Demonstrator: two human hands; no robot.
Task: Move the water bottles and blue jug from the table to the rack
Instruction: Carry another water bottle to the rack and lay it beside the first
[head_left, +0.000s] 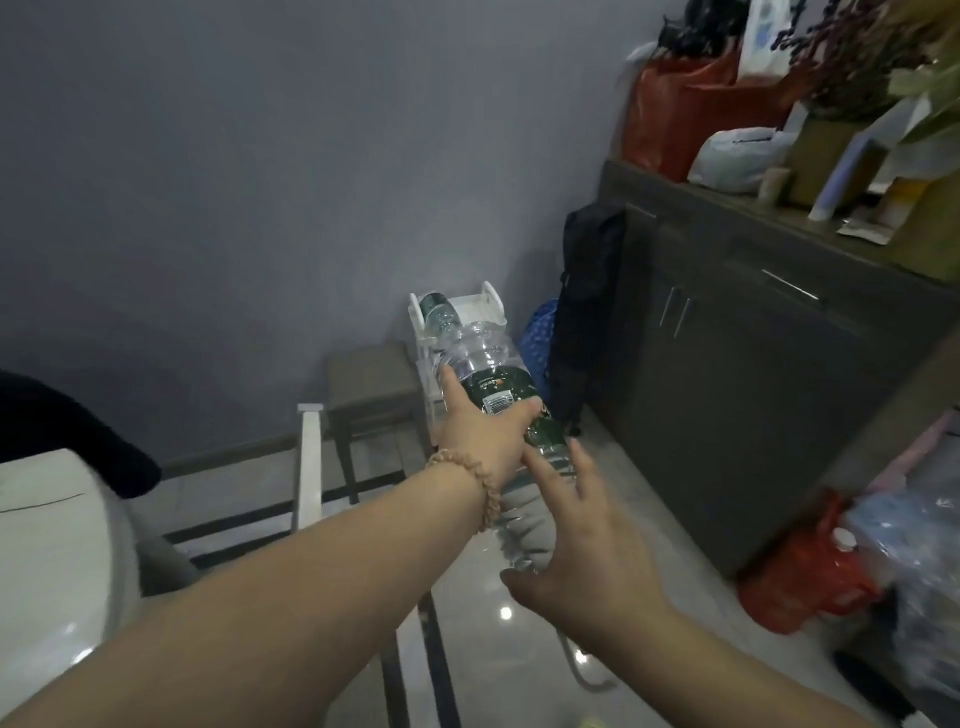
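A large clear water bottle (488, 364) with a dark green label and green cap is held lying almost flat, its cap pointing away toward a small white rack (493, 304) by the wall. My left hand (483, 441), with a bead bracelet on the wrist, grips the bottle around its label. Under the bottle's base sits my right hand (576, 525), its fingers spread along the lower body. The bottle's neck overlaps the rack's top in the view. I see no blue jug.
A brown stool (371, 384) stands left of the rack. A blue dotted bag (537, 343) and a black backpack (587, 312) lean against a dark cabinet (727, 364) on the right, its top crowded with bags. A white chair back (310, 467) and glass table lie below.
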